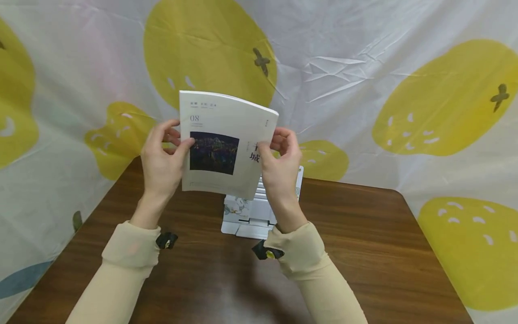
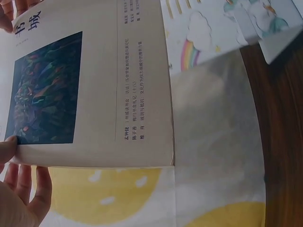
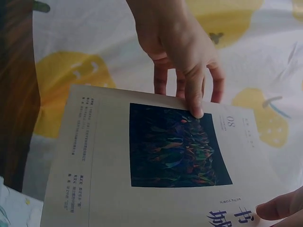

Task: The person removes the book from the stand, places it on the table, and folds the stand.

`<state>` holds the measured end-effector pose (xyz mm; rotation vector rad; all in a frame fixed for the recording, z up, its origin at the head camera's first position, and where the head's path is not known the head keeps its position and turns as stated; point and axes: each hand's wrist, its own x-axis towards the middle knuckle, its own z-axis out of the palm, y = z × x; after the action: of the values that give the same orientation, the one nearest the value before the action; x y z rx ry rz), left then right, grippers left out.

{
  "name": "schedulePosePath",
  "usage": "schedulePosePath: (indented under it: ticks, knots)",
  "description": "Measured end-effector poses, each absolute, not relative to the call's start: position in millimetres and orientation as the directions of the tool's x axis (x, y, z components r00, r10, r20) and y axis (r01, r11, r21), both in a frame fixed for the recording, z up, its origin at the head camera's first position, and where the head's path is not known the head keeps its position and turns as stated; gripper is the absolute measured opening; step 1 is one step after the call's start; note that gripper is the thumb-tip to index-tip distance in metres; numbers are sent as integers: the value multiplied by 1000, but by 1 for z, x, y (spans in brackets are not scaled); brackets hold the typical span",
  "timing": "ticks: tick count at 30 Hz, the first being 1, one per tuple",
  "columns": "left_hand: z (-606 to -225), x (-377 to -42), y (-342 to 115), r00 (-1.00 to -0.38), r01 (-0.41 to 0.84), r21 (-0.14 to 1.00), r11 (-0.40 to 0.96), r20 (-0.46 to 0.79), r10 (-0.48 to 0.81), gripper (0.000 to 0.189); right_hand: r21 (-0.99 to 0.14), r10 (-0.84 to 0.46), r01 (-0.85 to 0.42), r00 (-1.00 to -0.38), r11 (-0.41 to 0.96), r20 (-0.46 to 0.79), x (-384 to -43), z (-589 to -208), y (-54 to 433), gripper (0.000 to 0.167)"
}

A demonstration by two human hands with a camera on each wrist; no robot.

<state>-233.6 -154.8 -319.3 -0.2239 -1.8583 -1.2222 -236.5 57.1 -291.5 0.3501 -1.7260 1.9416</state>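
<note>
A white magazine [image 1: 218, 180] with a dark picture on its cover is held up in the air, cover facing me. My left hand [image 1: 163, 157] pinches its left edge, thumb on the cover and fingers behind. On the opposite edge my right hand [image 1: 281, 168] grips it the same way, the thumb partly covering the printed title. Behind and below the magazine stands a white book stand [image 1: 252, 230] with slats and a printed pattern, partly hidden by the magazine and right hand. In the left wrist view the stand [image 2: 208, 38] shows a rainbow and cloud print.
A dark brown wooden table [image 1: 364, 243] lies under the stand. Around it hangs a white cloth [image 1: 332, 27] printed with large yellow fruit, close behind the table's back edge. Black bands [image 1: 167, 240] sit at both sleeve cuffs.
</note>
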Motion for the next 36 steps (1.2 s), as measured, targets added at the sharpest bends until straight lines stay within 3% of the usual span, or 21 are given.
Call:
schedulePosePath:
  ticks: [18,36]
  knots:
    - [-348,-231,-205,-732,343,747,569,592,-337,44,-906,157,-423,-896,-26,415,-253,-328,5,25]
    - [-392,-240,-246,-818,128,776,618,435,-377,39,-986,124,-159,-981,-53,152,-270,-370,-43,28]
